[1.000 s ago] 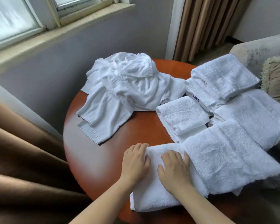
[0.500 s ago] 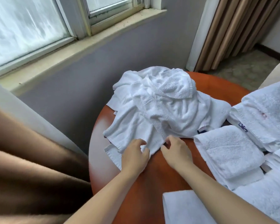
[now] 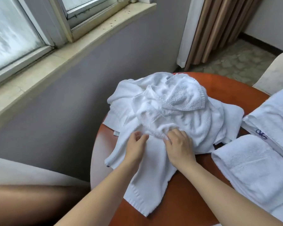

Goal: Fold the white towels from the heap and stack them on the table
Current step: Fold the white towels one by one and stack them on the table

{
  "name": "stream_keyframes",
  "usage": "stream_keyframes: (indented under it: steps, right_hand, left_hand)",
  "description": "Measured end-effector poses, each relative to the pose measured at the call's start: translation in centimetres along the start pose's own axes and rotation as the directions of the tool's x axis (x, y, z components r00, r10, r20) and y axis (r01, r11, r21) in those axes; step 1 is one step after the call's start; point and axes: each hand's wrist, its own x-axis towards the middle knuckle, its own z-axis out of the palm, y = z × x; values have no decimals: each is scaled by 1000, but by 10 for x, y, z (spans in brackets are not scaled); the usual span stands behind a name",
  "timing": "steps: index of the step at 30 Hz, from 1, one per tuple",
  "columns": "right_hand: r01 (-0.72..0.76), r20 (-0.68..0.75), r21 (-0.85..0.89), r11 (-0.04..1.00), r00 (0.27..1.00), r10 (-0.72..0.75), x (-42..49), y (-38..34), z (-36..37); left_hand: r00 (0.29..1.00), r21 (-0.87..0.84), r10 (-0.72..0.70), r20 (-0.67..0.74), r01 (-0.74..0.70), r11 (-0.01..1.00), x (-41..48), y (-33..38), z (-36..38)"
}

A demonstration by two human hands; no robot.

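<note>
**A:** What is furthest left?

**B:** A window [image 3: 15,38] over a pale stone sill [image 3: 75,49], and below them a brown curtain [image 3: 26,203] in the near corner. The round reddish tabletop [image 3: 191,203] begins to the right of that.

**A:** Where are the hands?

**B:** Both are at the near side of the heap [image 3: 188,111], side by side and slightly apart. The left hand [image 3: 136,149] lies on a loose towel [image 3: 150,185]. This towel trails out of the heap toward the near edge of the tabletop, its hemmed end flat on the wood. The fingers are curled and the thumb is drawn in, so the grip is closed and pinches that towel's cloth.

**A:** And the other one?

**B:** The right hand [image 3: 180,147] is just beside it. Its fingers are dug into a bunched ridge at the upper end of the same towel, so this grip is also closed on cloth. The fingertips are buried in the fold.

**A:** Where is the heap itself?

**B:** It sits crumpled on the far part of the tabletop, toward the wall, with one ribbed hem lying across its top.

**A:** What is on the right?

**B:** A folded towel [image 3: 252,168] lies flat near the heap. Beyond it is a stack of folded towels [image 3: 274,111] with blue stitching on an edge. Behind those there is a pale armchair [image 3: 278,74].
</note>
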Motion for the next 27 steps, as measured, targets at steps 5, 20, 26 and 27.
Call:
stream_keyframes:
  steps: [5, 20, 26, 27]
  right_hand:
    - [152, 51, 338, 929, 982, -180, -34, -17, -22]
    - [-173, 818, 321, 931, 545, -181, -142, 6, -102]
    - [-376, 692, 284, 882, 717, 83, -150, 27, -104]
    - [-453, 656, 311, 836, 738, 156, -148, 31, -104]
  left_hand:
    - [992, -236, -23, 126, 52, 970, -10, 11, 17]
    - [965, -190, -152, -215, 111, 975, -135, -66, 36]
    - [939, -37, -191, -287, 189, 981, -176, -105, 26]
    - [932, -3, -182, -314, 190, 982, -178, -106, 24]
